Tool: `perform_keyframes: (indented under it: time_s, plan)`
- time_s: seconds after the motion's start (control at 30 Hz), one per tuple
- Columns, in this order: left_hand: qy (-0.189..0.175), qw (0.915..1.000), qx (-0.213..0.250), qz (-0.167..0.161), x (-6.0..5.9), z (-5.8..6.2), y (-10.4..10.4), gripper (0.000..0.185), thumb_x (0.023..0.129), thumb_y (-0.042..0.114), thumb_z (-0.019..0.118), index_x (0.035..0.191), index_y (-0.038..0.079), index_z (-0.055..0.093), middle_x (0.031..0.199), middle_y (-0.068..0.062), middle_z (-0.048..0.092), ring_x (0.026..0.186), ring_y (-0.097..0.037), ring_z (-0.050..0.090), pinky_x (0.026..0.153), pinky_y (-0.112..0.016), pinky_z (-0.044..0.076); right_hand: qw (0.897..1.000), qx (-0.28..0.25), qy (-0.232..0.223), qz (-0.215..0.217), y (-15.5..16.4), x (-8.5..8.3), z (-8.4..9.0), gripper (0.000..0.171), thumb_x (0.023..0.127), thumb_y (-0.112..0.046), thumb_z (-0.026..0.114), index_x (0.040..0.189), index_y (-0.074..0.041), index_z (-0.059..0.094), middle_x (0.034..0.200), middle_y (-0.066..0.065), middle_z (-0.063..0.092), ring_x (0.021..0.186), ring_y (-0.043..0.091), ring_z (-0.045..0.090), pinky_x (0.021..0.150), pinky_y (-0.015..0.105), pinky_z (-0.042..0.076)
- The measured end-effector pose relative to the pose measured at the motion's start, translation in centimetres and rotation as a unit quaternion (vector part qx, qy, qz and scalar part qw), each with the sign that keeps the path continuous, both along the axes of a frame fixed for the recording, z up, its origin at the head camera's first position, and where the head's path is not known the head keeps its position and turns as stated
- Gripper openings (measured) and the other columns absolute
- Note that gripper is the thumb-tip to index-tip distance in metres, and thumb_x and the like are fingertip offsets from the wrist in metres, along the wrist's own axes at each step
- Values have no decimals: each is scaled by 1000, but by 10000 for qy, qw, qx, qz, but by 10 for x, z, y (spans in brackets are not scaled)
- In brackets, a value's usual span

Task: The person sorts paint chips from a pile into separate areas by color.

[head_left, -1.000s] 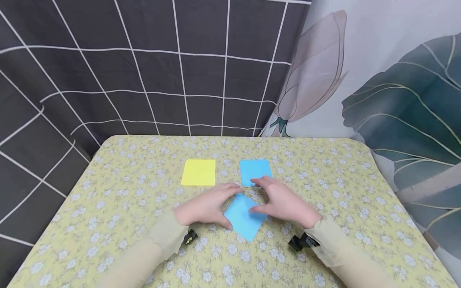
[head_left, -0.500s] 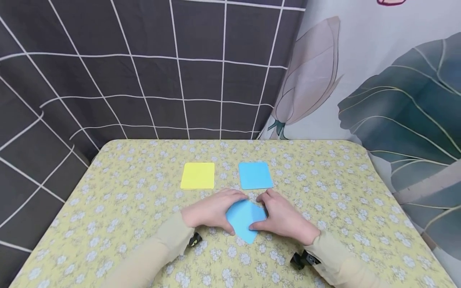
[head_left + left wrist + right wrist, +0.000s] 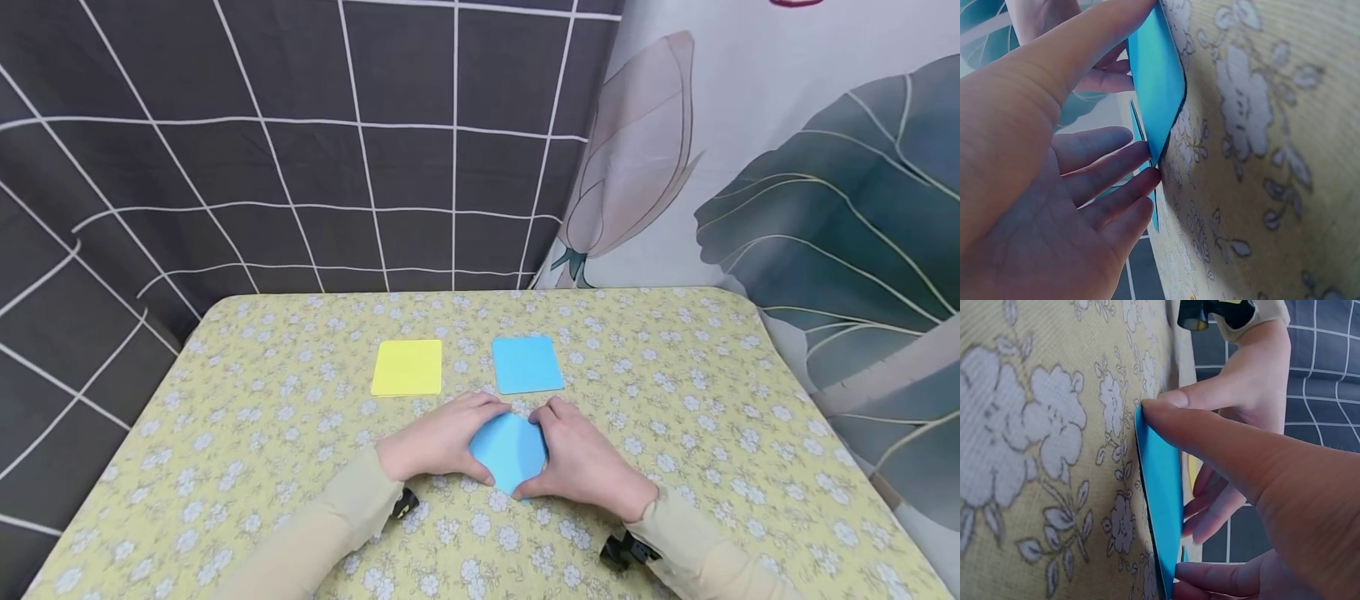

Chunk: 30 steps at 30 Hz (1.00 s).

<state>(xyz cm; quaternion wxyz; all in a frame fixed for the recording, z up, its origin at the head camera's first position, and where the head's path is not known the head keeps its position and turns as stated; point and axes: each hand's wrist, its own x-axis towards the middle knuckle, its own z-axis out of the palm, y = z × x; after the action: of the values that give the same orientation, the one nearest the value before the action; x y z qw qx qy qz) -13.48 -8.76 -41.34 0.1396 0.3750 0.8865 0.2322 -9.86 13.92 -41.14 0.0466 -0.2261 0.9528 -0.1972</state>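
A blue square card (image 3: pixel 508 450) lies between my two hands on the patterned cloth, turned so that a corner points toward me. My left hand (image 3: pixel 444 437) holds its left side, with the thumb at the near edge and the fingers at the far edge. On the right side, my right hand (image 3: pixel 583 463) holds it the same way. In the left wrist view the blue card (image 3: pixel 1159 75) is thin, close to the cloth, and dark underneath. The right wrist view shows my right thumb at one corner of the blue card (image 3: pixel 1163 487). Hands cover its side corners.
Beyond the hands lie a yellow square card (image 3: pixel 407 367) on the left and another blue square card (image 3: pixel 527 365) on the right, apart from each other. A yellow floral cloth (image 3: pixel 247 467) covers the table. A dark grid curtain (image 3: pixel 315 167) hangs behind it.
The right hand has moved nearer and come against the card's right side, and both hands now hold its edges. The near card looks slightly turned. The two far cards stay put.
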Motion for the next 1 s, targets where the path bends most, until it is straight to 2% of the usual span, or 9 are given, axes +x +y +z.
perform_keyframes:
  time_s: [0.27, 0.5, 0.73, 1.0]
  plan:
    - [187, 9998, -71, -37, 1, 1, -1, 97, 76, 41, 91, 152, 3, 45, 150, -7, 47, 134, -20, 45, 110, -31, 41, 9999, 78, -84, 14, -1, 2, 1, 105, 53, -56, 97, 130, 2, 56, 110, 7, 54, 97, 24, 51, 82, 38, 52]
    - [169, 9998, -84, 2, 2, 1, -2, 96, 77, 43, 89, 152, 2, 44, 151, -8, 46, 137, -21, 43, 112, -32, 40, 9999, 110, 8, 77, -2, 1, 3, 97, 56, -48, 96, 130, 5, 60, 109, 8, 56, 96, 22, 53, 81, 38, 54]
    - [189, 9997, -123, 27, 5, 0, -2, 97, 78, 44, 89, 152, 2, 44, 151, -8, 46, 137, -22, 43, 112, -32, 39, 9992, 200, 108, 338, 0, 3, 2, 94, 62, -48, 91, 132, 8, 61, 109, 7, 56, 93, 20, 52, 77, 35, 54]
    - [170, 9997, -188, 33, 6, 2, -3, 108, 72, 48, 92, 156, 4, 39, 155, -7, 43, 140, -24, 41, 114, -36, 37, 9985, 56, 45, 539, 6, -4, 6, 90, 63, -46, 90, 131, 7, 62, 111, 9, 59, 91, 19, 56, 76, 36, 56]
